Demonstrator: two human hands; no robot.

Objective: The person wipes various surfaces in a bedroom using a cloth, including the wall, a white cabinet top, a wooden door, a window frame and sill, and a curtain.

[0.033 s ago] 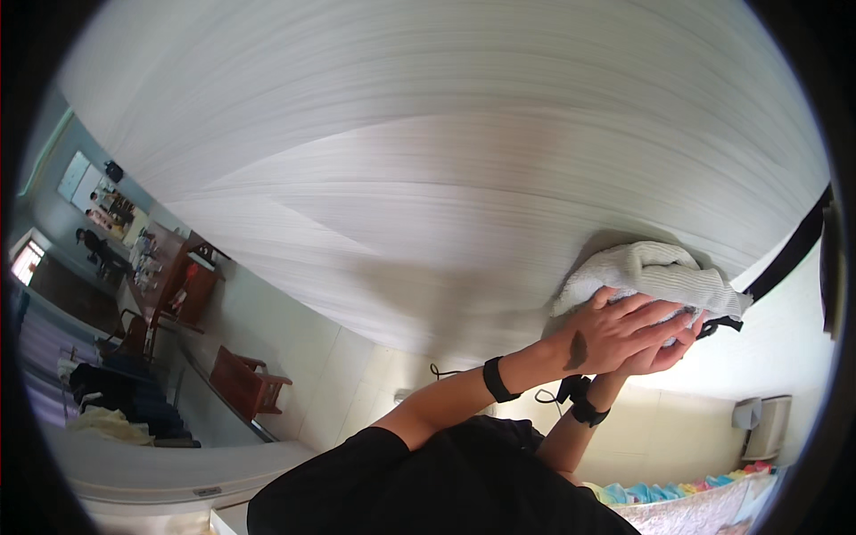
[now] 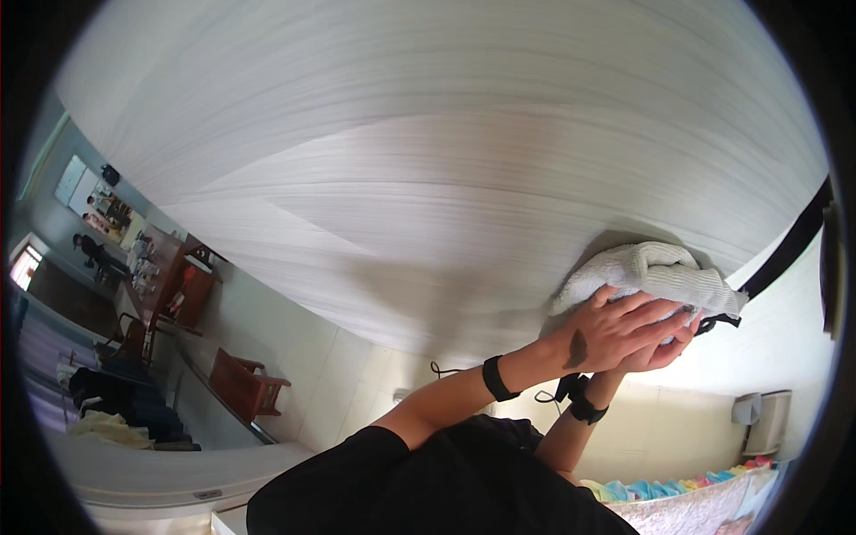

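Both hands are together at a bunched pale grey towel (image 2: 660, 266) at the right side of a large white, streaked surface (image 2: 374, 196). Stretched over the towel's near side, the fingers of my left hand (image 2: 609, 334) press into its folds. Behind and below it, my right hand (image 2: 657, 355) curls against the same towel, with part of its palm and several fingers hidden. The towel's ribbed upper fold stands above my fingers, and its ragged edge sticks out to the right. Black bands circle both wrists.
A black strap-like bar (image 2: 789, 250) runs along the surface's right end. Thin black cables hang near my forearms. On the left are a wooden stool (image 2: 247, 383), a cluttered wooden table (image 2: 160, 267) and a person (image 2: 96, 254) in dark clothes. Colourful frilled fabric (image 2: 660, 490) lies lower right.
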